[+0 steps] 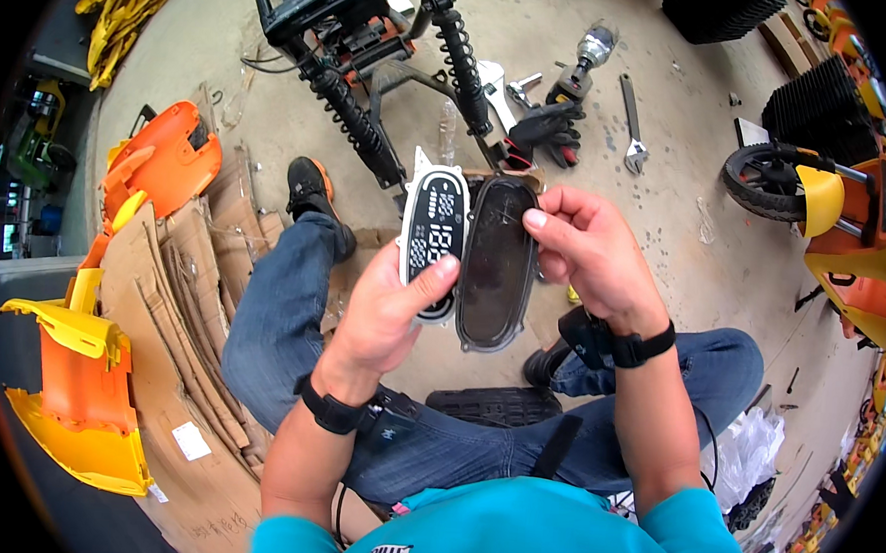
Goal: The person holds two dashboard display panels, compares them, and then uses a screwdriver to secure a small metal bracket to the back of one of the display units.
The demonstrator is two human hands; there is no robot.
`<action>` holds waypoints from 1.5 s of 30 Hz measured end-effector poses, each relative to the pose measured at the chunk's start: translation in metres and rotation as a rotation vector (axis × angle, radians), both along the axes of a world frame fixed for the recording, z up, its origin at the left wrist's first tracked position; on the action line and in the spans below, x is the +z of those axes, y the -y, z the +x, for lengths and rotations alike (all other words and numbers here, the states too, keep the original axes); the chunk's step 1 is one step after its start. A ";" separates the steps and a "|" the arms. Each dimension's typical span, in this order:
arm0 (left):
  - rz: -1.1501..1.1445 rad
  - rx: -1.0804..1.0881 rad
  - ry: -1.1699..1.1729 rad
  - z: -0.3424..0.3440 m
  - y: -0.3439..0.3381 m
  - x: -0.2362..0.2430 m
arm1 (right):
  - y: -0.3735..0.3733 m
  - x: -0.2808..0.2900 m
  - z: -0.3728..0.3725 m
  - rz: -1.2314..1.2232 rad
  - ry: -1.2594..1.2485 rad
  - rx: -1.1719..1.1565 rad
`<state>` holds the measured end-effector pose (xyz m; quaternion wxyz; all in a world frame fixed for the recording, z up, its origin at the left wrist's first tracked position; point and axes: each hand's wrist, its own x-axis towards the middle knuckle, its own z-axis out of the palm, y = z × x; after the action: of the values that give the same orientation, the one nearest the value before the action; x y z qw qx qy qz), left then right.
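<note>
My left hand is closed around a white-edged oval display panel with a dark face and light digits, its thumb lying across the lower part. Right beside it, a dark smoky oval cover is pinched at its upper right edge between the thumb and fingers of my right hand. Panel and cover sit side by side, nearly upright, in front of my lap; whether their edges touch I cannot tell. The fingers of my left hand behind the panel are hidden.
Ahead stands a black vehicle frame with coil shock absorbers. On the floor lie an adjustable wrench, a power tool and black gloves. Flattened cardboard and orange-yellow body panels are at left, a small wheeled vehicle at right.
</note>
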<state>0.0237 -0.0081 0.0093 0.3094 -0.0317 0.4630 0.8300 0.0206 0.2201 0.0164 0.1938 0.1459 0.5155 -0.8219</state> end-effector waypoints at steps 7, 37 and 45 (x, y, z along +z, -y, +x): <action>0.149 -0.087 0.057 0.003 -0.003 0.009 | 0.007 0.009 0.002 -0.024 -0.029 -0.002; 0.163 -0.007 0.008 0.008 -0.022 -0.004 | -0.035 0.006 0.036 0.022 -0.161 0.070; 0.347 -0.056 0.130 0.011 -0.033 -0.012 | -0.033 -0.003 0.039 -0.060 -0.166 0.077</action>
<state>0.0351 0.0250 -0.0030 0.3624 -0.0184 0.2927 0.8847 0.0593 0.2531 0.0135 0.1861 0.0512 0.5100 -0.8383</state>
